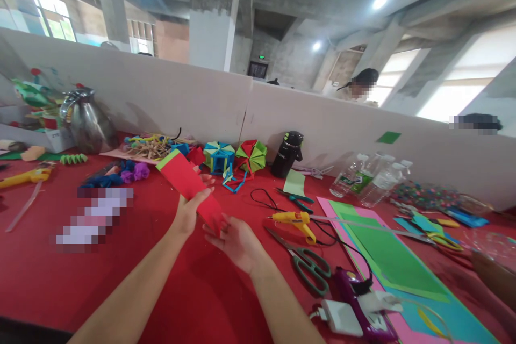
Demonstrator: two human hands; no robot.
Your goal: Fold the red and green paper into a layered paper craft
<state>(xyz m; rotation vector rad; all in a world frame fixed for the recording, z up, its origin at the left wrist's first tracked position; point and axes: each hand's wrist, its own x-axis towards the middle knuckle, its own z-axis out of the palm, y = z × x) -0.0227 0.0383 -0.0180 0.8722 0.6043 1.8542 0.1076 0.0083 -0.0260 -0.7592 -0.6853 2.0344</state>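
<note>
A long red paper strip [187, 180] with a light green band at its far end is held up over the red tabletop, tilted. My left hand [194, 201] is closed on its middle, thumb across the front and fingers behind. At the near end, my right hand [237, 239] grips the strip between thumb and fingers, partly hidden by the paper. Beyond the hands are a blue folded-paper ornament [219, 158] and a red and green one [251, 156]. To the right lie a yellow glue gun [294, 220] and green-handled scissors [308, 266].
A purple power strip [363, 301] with plugs and a cord sits at lower right, beside stacked coloured paper sheets [395, 258]. Plastic bottles [377, 180], a black flask [287, 155] and a steel jug [89, 123] stand along the white partition [181, 83]. Another person's hand [492, 277] is at far right.
</note>
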